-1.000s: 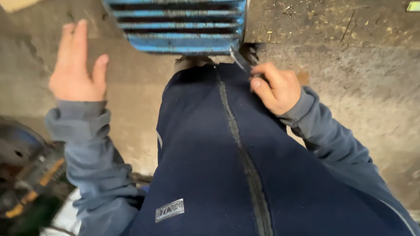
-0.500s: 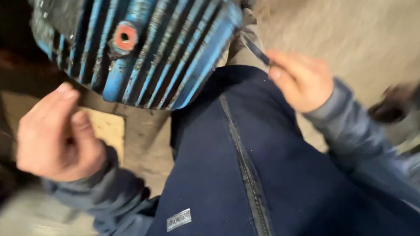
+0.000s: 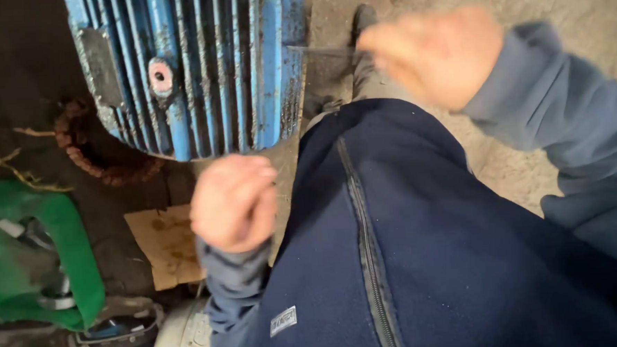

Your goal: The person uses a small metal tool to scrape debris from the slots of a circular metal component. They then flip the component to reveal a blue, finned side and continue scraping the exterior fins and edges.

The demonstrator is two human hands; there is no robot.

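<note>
Blue finned motor housing (image 3: 200, 67), on floor: right hand (image 3: 436, 53), raised since a second ago, pinches a thin metal blade (image 3: 324, 51) against its right edge; left hand (image 3: 232, 201), now curled shut and empty, hangs below it.

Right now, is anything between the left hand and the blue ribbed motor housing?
Nothing visible. The left hand, curled in a loose fist, hovers just below the blue ribbed motor housing, with only dirty floor and a cardboard scrap beneath. The right hand, blurred, holds a thin metal tool at the housing's right edge.
</note>
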